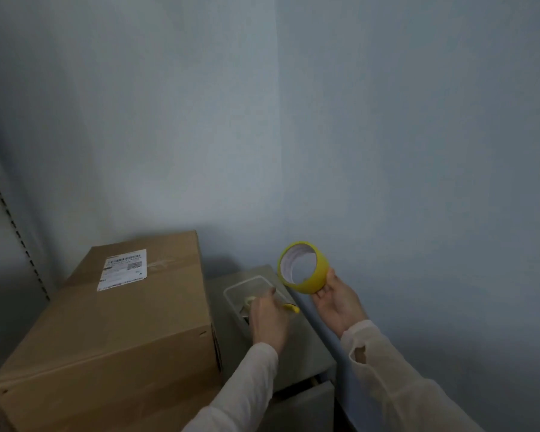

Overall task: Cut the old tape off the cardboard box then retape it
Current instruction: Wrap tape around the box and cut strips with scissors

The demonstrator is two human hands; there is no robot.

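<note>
Right of cardboard box [122, 322], left hand [268, 319] grips yellow tool [291, 308], right hand [337, 302] holds tape roll [316, 278]; set roll down, cut seam shallow.

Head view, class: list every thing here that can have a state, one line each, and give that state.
Cardboard box: closed, flaps shut, shipping label on top.
Yellow tape roll: lifted, held by the right hand.
Clear plastic container: open, no lid, on the grey cabinet.
Yellow-tipped tool: gripped by the left hand over the container; its type cannot be told.
</note>
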